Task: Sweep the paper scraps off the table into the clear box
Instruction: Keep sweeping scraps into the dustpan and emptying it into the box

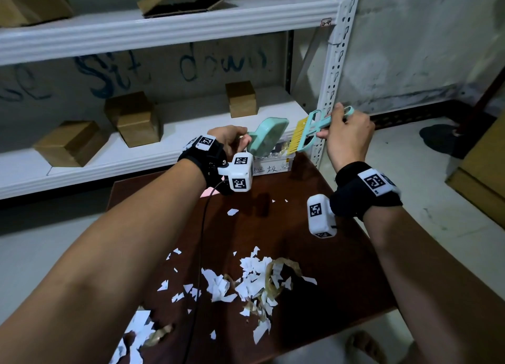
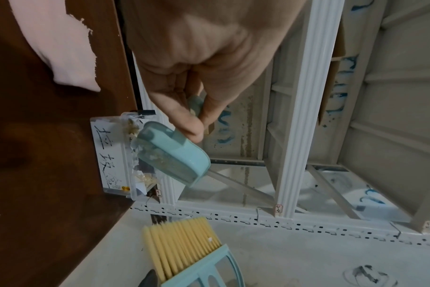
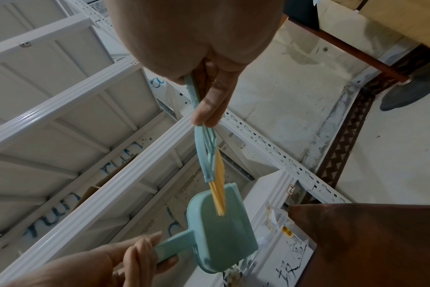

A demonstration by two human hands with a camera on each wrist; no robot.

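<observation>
- The left hand (image 1: 228, 139) grips the dustpan (image 1: 266, 136) by its short handle, fingers and thumb curled round it; in the head view the handle itself is hidden inside the hand.
- The dustpan is tipped, its mouth over the box (image 1: 273, 164), which it largely covers in the head view; only the box's front wall with handwritten characters shows there.
- In the left wrist view the box (image 2: 115, 155) is clearer: scraps lie inside it against the clear wall, but how full it is cannot be told.
- The right hand (image 1: 345, 134) pinches the brush (image 1: 308, 129) handle, thumb on one side and fingers on the other; the handle's end is partly covered by the fingers.
- The yellow bristles point down toward the dustpan; in the right wrist view their tips overlap the pan's back (image 3: 224, 233), though whether they touch it cannot be told.
- The scraps (image 1: 246, 279), white with some brown curls, lie well below both hands on the near part of the table (image 1: 341, 268); the lower left heap is cut off by the frame and the left forearm.
- A pink piece (image 2: 59, 44) lies beside the left wrist.
- The table is dark brown; the box sits at its far edge against a white metal shelf (image 1: 164, 27).
- Cardboard boxes (image 1: 134, 117) stand on the shelf, and blue writing runs across the panel behind it.
- The floor is pale.
</observation>
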